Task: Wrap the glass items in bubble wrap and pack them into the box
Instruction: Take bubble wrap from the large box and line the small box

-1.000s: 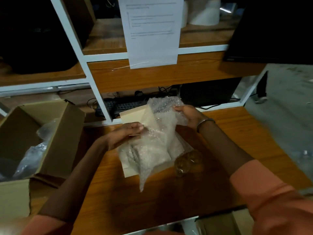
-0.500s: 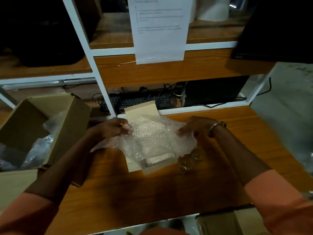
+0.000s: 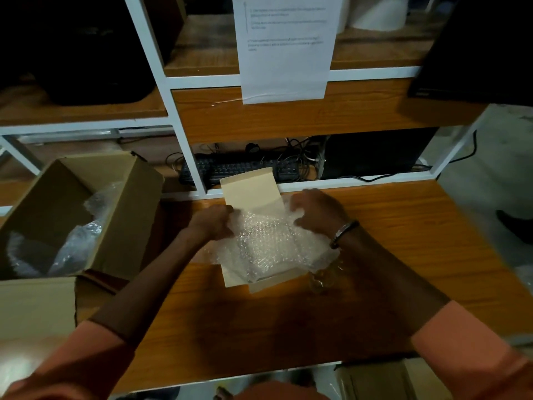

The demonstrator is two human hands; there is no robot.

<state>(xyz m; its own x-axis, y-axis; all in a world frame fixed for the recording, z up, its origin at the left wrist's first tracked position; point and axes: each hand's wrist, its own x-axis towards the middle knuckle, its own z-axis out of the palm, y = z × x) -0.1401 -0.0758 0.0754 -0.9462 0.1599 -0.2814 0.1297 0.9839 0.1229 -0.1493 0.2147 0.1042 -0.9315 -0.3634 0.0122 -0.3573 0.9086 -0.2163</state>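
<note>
A sheet of bubble wrap lies spread over a small pale cardboard box in the middle of the wooden table. My left hand grips the wrap's left edge. My right hand, with a bracelet on the wrist, holds its right far edge. A clear glass item lies on the table just right of the small box, partly under my right forearm. Whether anything sits under the wrap is hidden.
A large open cardboard box stands at the left with plastic or bubble wrap inside. Behind the table a white-framed shelf holds a black keyboard and cables. A printed paper sheet hangs above. Another box sits below the table's front edge.
The bubble wrap was held up in the air a second ago. Both hands have lowered it and spread it flat over the small box.
</note>
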